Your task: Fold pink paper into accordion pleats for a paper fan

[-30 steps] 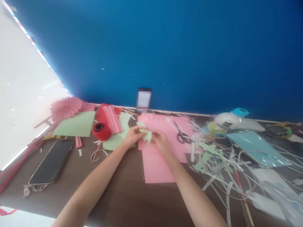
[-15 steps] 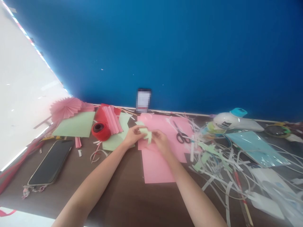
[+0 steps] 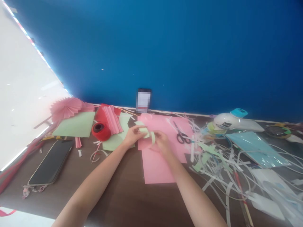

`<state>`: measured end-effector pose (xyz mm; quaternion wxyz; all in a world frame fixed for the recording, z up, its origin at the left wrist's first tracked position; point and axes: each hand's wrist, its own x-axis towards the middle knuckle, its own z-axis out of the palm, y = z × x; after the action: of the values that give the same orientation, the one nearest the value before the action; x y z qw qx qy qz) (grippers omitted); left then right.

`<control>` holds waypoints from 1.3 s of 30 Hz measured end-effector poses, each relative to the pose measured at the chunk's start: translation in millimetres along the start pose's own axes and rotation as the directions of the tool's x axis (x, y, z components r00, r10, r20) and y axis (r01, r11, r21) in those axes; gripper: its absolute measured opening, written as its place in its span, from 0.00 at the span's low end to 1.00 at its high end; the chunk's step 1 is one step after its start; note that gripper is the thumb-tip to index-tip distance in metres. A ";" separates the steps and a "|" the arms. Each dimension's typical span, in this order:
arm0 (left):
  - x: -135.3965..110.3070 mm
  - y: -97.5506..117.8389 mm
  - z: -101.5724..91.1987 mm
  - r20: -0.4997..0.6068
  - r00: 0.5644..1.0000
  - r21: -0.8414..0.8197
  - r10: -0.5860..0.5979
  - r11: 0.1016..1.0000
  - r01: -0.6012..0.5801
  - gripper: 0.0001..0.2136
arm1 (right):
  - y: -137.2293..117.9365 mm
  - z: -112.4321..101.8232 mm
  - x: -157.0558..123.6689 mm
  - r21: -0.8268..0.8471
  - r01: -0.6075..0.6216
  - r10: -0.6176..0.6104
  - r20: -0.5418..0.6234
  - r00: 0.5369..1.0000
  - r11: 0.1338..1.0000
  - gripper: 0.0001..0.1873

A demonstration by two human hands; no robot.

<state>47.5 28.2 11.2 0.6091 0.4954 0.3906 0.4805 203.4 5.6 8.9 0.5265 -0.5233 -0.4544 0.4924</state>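
Observation:
My left hand (image 3: 133, 136) pinches a small light green paper piece (image 3: 144, 130) above the pink sheets. The fingers of my right hand (image 3: 161, 138) are closed on a narrow, curved light green paper strip (image 3: 153, 138), just right of that piece. Whether strip and piece are joined, I cannot tell. Beneath both hands lie overlapping pink paper sheets (image 3: 157, 170). Black-handled scissors (image 3: 182, 137) rest on the pink paper, to the right of my right hand.
Left of my hands are a red yarn roll (image 3: 101, 131), pleated pink paper (image 3: 112, 119), a green sheet (image 3: 77, 124) and a phone (image 3: 52, 162). On the right, paper scraps (image 3: 215, 157) tangle near a white bottle (image 3: 226, 121) and a blue packet (image 3: 258, 148). A blue wall (image 3: 165, 56) rises behind.
The curved green strip has shifted slightly right, away from the piece in my left hand. My right hand has moved a little right with it; my left hand stays put.

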 end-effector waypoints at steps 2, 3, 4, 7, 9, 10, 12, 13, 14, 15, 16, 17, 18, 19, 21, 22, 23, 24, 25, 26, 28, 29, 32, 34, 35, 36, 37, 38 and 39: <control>0.6 -1.4 -0.4 -0.003 1.000 0.006 0.007 1.000 -0.007 0.20 | 1.4 -0.2 1.0 0.009 -0.004 0.004 -0.002 1.000 1.000 0.10; 1.1 -2.4 -0.6 -0.003 1.000 0.006 0.011 1.000 -0.011 0.19 | 2.4 -0.4 1.6 0.018 -0.004 0.004 -0.005 1.000 1.000 0.10; 1.6 -3.5 -0.8 -0.002 1.000 0.003 0.015 1.000 -0.015 0.19 | 3.2 -0.8 2.1 0.030 -0.004 0.004 -0.009 1.000 1.000 0.10; 3.4 -6.4 -1.5 -0.004 1.000 -0.006 0.022 1.000 -0.022 0.19 | 3.4 -1.9 1.6 0.055 0.022 -0.019 -0.054 0.998 0.998 0.10; 4.2 -7.1 -2.0 -0.016 0.999 0.004 0.029 1.000 -0.029 0.19 | 0.6 -2.2 -0.8 0.036 0.073 -0.069 -0.118 0.991 0.997 0.10; 4.3 -6.9 -2.1 -0.020 0.999 0.011 0.033 0.999 -0.033 0.20 | -1.4 -2.2 -2.4 0.010 0.103 -0.100 -0.152 0.983 0.995 0.09; 3.7 -5.6 -1.9 -0.007 0.999 0.024 0.039 0.999 -0.038 0.22 | -5.0 -2.3 -5.0 -0.071 0.154 -0.166 -0.227 0.959 0.986 0.09; 3.0 -4.6 -1.5 0.006 0.999 0.030 0.041 0.999 -0.041 0.23 | -6.1 -2.8 -5.7 -0.119 0.172 -0.199 -0.266 0.943 0.978 0.09; 2.2 -3.6 -0.9 0.021 0.999 0.037 0.043 0.998 -0.044 0.25 | -6.6 -3.8 -5.8 -0.172 0.187 -0.232 -0.300 0.925 0.967 0.10; 1.2 -2.6 -0.2 0.035 0.998 0.046 0.045 0.998 -0.047 0.27 | -6.5 -5.4 -5.4 -0.233 0.200 -0.271 -0.331 0.904 0.952 0.10; 0.2 -1.8 0.6 0.046 0.998 0.059 0.049 0.997 -0.052 0.28 | -6.1 -7.5 -4.6 -0.304 0.210 -0.315 -0.354 0.880 0.929 0.11; -0.8 -1.0 1.4 0.055 0.997 0.072 0.054 0.996 -0.058 0.30 | -5.4 -9.9 -3.8 -0.387 0.213 -0.363 -0.372 0.854 0.897 0.12; -1.8 -0.4 2.1 0.062 0.996 0.086 0.060 0.994 -0.065 0.31 | -4.7 -12.4 -3.1 -0.475 0.209 -0.415 -0.384 0.825 0.855 0.14; -2.8 0.2 2.7 0.071 0.995 0.099 0.065 0.992 -0.072 0.32 | -4.1 -14.4 -2.7 -0.562 0.199 -0.471 -0.393 0.789 0.803 0.16; -4.4 1.5 3.2 0.089 0.993 0.126 0.080 0.988 -0.091 0.31 | -3.5 -15.9 -3.6 -0.693 0.191 -0.580 -0.384 0.718 0.695 0.19; -5.1 2.2 3.2 0.099 0.991 0.138 0.091 0.985 -0.104 0.29 | -3.2 -14.9 -4.6 -0.730 0.212 -0.620 -0.347 0.704 0.650 0.20; -5.6 2.9 3.1 0.112 0.988 0.151 0.105 0.981 -0.122 0.27 | -2.9 -12.7 -5.9 -0.745 0.256 -0.644 -0.289 0.708 0.616 0.19; -6.0 3.7 2.9 0.129 0.984 0.165 0.122 0.976 -0.143 0.24 | -2.3 -9.5 -7.1 -0.737 0.314 -0.649 -0.216 0.730 0.599 0.17; -6.3 4.3 2.6 0.153 0.979 0.179 0.137 0.970 -0.164 0.22 | -1.4 -5.8 -8.1 -0.704 0.372 -0.632 -0.140 0.762 0.604 0.15; -6.4 4.8 2.3 0.183 0.972 0.193 0.149 0.964 -0.184 0.20 | -0.5 -2.0 -8.9 -0.650 0.414 -0.598 -0.077 0.798 0.637 0.12; -6.4 5.3 2.0 0.247 0.956 0.210 0.161 0.954 -0.215 0.17 | 1.1 4.4 -9.3 -0.496 0.416 -0.491 -0.024 0.871 0.762 0.11; -6.4 5.5 2.1 0.271 0.949 0.216 0.160 0.951 -0.222 0.17 | 1.3 6.6 -9.2 -0.411 0.386 -0.432 -0.021 0.902 0.826 0.11; -7.1 5.9 3.0 0.302 0.943 0.209 0.138 0.956 -0.207 0.18 | -1.2 8.3 -9.0 -0.191 0.283 -0.294 -0.036 0.955 0.940 0.12; -8.7 6.3 3.9 0.317 0.943 0.179 0.102 0.970 -0.165 0.24 | -4.5 7.4 -9.1 -0.098 0.242 -0.248 -0.047 0.968 0.965 0.13; -9.7 6.6 4.3 0.330 0.941 0.158 0.079 0.978 -0.137 0.28 | -6.0 6.8 -9.2 -0.065 0.226 -0.229 -0.053 0.972 0.972 0.13; -10.8 6.8 4.5 0.347 0.936 0.138 0.055 0.985 -0.108 0.32 | -7.1 6.3 -9.2 -0.039 0.207 -0.209 -0.063 0.976 0.978 0.13; -11.7 6.9 4.5 0.363 0.931 0.123 0.030 0.989 -0.080 0.36 | -7.8 6.0 -9.1 -0.020 0.189 -0.190 -0.078 0.979 0.982 0.12; -12.3 6.8 4.4 0.371 0.929 0.114 0.011 0.992 -0.057 0.39 | -7.9 5.8 -9.0 -0.010 0.172 -0.172 -0.092 0.981 0.985 0.12; -12.5 6.5 4.1 0.364 0.931 0.111 -0.003 0.993 -0.040 0.39 | -7.5 5.7 -8.7 -0.011 0.159 -0.159 -0.100 0.982 0.987 0.12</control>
<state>47.1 15.4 18.4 0.6363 0.6141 0.2938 0.3628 197.2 -2.3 16.9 0.5855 -0.5104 -0.4684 0.4210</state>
